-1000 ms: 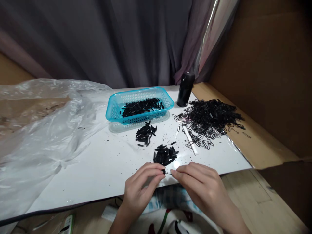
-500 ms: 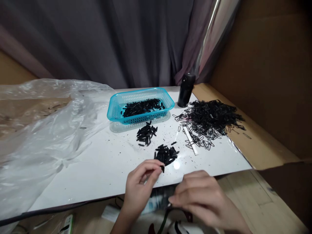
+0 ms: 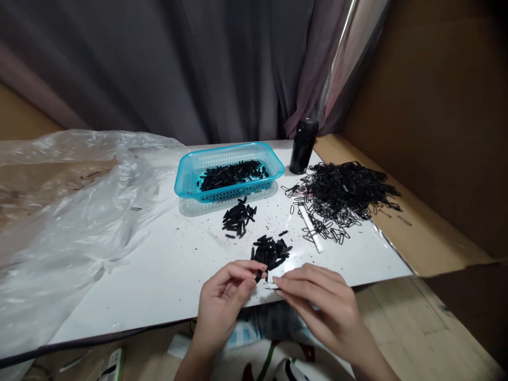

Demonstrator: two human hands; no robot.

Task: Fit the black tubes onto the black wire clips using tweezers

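My left hand [image 3: 228, 299] hovers at the near edge of the white board [image 3: 166, 275], thumb and fingers pinched on a small black piece [image 3: 259, 276]. My right hand [image 3: 321, 304] is close beside it, fingertips pressed together on a thin pale wire [image 3: 272, 287] that points toward the left hand. Just beyond the fingers lies a small pile of black pieces [image 3: 270, 251]. A second small pile [image 3: 238, 217] sits farther back. A turquoise basket [image 3: 186, 182] holds more of the black pieces. A big heap of black wire clips [image 3: 343, 190] spreads at the right.
A black cylindrical can [image 3: 302, 146] stands behind the clip heap. A white stick [image 3: 310, 228] lies at the heap's near edge. Crumpled clear plastic [image 3: 67, 211] covers the left side. Cardboard walls [image 3: 428, 106] rise at the right, a dark curtain [image 3: 178, 63] behind.
My right hand dropped below the board's edge half a second ago, then came back up to the left hand with the thin wire. The left hand stayed pinched on its black piece.
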